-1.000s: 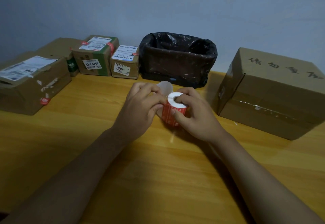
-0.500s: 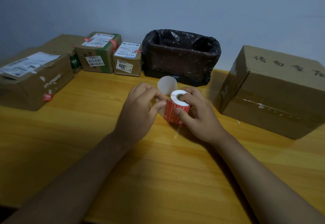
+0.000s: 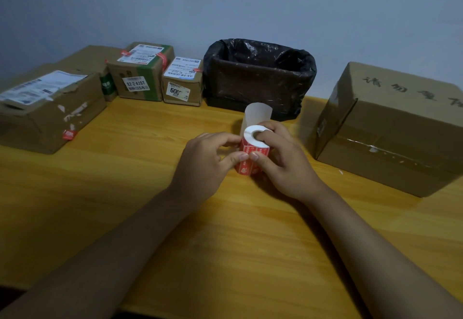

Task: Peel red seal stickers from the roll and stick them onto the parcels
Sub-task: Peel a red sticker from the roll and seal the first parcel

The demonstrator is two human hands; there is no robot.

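Roll of red seal stickers (image 3: 253,153), held upright just above the counter (image 3: 125,193), directly in front of the black-lined bin (image 3: 259,78). Right hand (image 3: 283,160) grips the roll: one finger hooked into the white core, thumb pressed on the red face. Left hand (image 3: 205,160) pinches at the roll's outer face, thumb tip and forefinger closed on what looks like a sticker edge; whether the edge has lifted cannot be told. Spent backing strip (image 3: 258,115), pale and bare, curls up behind the roll toward the bin.

Parcels: three small labelled boxes left of the bin, the green-taped box (image 3: 140,73), the price-tagged box (image 3: 182,83) and the long torn box (image 3: 50,108), each already showing a red seal. Large plain box (image 3: 390,128), right of the bin, shows no red seal from this side.

Step in hand, by judgement: starting the peel of one sticker. Next move calls for a steady pull away from the backing while the right hand keeps the roll from turning, then carrying the sticker to a parcel, likely the large plain box.
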